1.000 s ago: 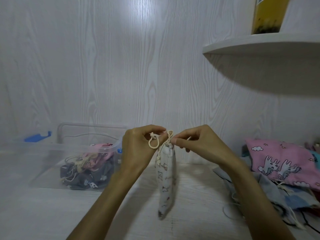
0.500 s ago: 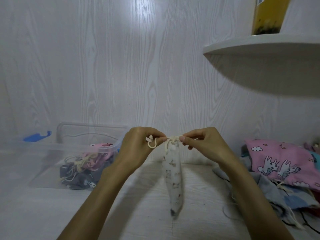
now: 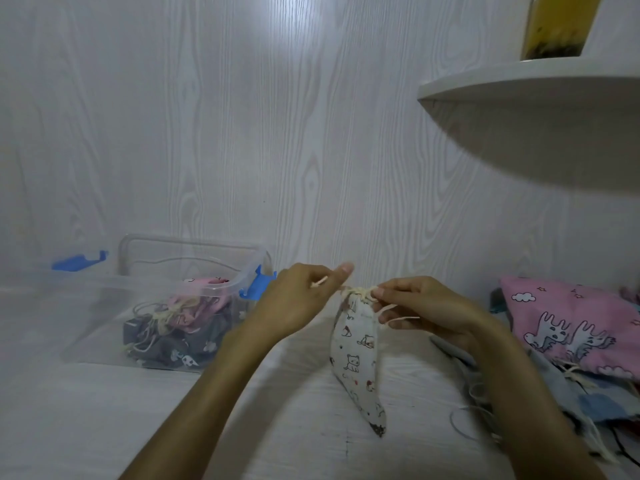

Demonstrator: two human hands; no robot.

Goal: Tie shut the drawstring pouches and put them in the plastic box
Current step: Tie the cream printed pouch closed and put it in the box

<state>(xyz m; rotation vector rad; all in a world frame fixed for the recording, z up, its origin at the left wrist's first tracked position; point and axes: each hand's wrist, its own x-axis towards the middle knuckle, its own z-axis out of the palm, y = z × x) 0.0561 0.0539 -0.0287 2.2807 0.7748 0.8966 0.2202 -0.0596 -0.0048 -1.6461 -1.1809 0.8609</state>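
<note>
Left hand [image 3: 298, 303], right hand [image 3: 426, 306] pinching cream drawstring [image 3: 360, 291] atop hanging white animal-print fabric pouch [image 3: 356, 355]; clear plastic box [image 3: 104, 317], left, containing dark and pink tied pouches [image 3: 176, 323].

Two hands [image 3: 298, 303] [image 3: 426, 306], one white pouch [image 3: 356, 355] between them, one clear plastic box [image 3: 104, 306], one shelf [image 3: 526, 84]; heaped pouches [image 3: 571, 323] too tangled to count.

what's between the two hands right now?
In the head view, the gathered neck of the white printed pouch and its cream drawstring span the gap between the left hand and right hand; both pinch cord.
</note>
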